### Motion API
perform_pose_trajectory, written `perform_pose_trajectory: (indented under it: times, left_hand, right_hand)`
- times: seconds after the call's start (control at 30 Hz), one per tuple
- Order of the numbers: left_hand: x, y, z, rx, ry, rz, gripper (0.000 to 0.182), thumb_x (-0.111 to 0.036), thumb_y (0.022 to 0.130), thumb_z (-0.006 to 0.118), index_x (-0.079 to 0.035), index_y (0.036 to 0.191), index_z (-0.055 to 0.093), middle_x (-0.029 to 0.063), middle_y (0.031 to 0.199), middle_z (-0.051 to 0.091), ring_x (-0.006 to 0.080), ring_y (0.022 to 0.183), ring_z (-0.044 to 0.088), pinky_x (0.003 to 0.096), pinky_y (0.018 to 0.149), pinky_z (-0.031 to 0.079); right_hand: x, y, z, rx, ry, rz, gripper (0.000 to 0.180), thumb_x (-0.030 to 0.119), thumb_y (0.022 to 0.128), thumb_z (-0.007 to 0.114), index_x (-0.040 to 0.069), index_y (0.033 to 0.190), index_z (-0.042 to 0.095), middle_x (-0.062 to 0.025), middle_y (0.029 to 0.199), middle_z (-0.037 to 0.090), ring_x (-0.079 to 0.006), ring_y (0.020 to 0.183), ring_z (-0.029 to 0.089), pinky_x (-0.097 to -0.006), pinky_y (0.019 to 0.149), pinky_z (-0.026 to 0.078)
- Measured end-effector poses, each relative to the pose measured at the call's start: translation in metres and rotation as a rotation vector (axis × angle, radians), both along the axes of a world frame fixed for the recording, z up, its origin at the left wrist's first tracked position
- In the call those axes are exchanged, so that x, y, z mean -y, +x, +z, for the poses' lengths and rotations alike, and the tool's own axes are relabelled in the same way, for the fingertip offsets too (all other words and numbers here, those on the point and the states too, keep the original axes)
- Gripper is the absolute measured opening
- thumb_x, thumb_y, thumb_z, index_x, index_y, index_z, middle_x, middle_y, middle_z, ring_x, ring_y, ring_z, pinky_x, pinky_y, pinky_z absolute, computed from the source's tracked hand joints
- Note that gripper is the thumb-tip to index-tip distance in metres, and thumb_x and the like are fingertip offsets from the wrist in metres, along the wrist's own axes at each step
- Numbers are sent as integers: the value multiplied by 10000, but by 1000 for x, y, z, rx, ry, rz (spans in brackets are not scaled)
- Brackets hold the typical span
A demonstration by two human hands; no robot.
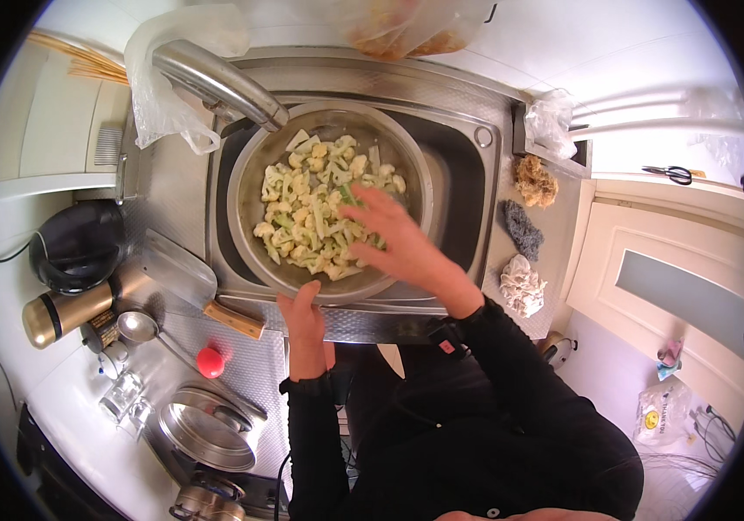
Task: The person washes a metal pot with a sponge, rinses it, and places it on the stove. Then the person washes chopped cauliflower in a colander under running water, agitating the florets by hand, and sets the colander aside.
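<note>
A wide stainless steel basin (425, 189) sits in the sink, with many cut cauliflower florets (306, 215) spread inside it. My right hand (391, 231) reaches over the florets, palm down and fingers apart, at the right part of the heap. Whether its fingertips touch the florets is hard to tell. At the near rim, my left hand (302, 316) grips the basin, thumb up against the edge and the other fingers mostly hidden. The metal faucet (225, 81) extends over the basin's far left edge, with a plastic bag (163, 98) draped on it.
A cleaver (179, 267) lies left of the sink, its wooden handle (233, 319) towards me. Nearby are a ladle (138, 326), a red ball-shaped object (210, 363) and a pan lid (205, 430). Scrubbing pads (523, 229) and a crumpled cloth (522, 285) line the right counter.
</note>
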State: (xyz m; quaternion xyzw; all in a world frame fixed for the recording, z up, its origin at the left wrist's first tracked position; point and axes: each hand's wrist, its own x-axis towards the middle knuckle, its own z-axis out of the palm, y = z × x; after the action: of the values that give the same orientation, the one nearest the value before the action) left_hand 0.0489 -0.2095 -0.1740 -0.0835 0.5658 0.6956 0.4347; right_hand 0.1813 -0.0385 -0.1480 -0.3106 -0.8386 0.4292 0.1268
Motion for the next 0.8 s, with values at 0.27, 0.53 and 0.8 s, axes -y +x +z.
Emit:
perform_pose_trajectory:
  times: [0.27, 0.53, 0.8]
  left_hand:
    - [19, 11, 23, -22, 15, -38, 736, 64, 734, 568, 19, 1433, 340, 153, 1385, 469, 288, 1250, 501, 391, 1062, 406]
    - [31, 9, 36, 53, 64, -29, 712, 81, 725, 531, 54, 1412, 346, 171, 1359, 485, 302, 1247, 513, 417, 1054, 430]
    - [30, 14, 37, 71, 40, -34, 706, 82, 724, 550, 51, 1404, 362, 163, 1354, 496, 277, 1249, 514, 382, 1057, 423]
  right_hand:
    - [20, -30, 7, -29, -104, -99, 673, 241, 811, 725, 83, 1409, 458, -313, 1502, 284, -499, 1367, 300, -521, 1127, 299]
    - [6, -17, 30, 78, 72, 125, 686, 309, 827, 695, 92, 1422, 431, -271, 1502, 308, -506, 1359, 300, -536, 1103, 321]
    - [8, -51, 16, 167, -25, 90, 709, 325, 821, 687, 68, 1423, 416, -238, 1476, 357, -469, 1338, 329, -521, 1097, 340]
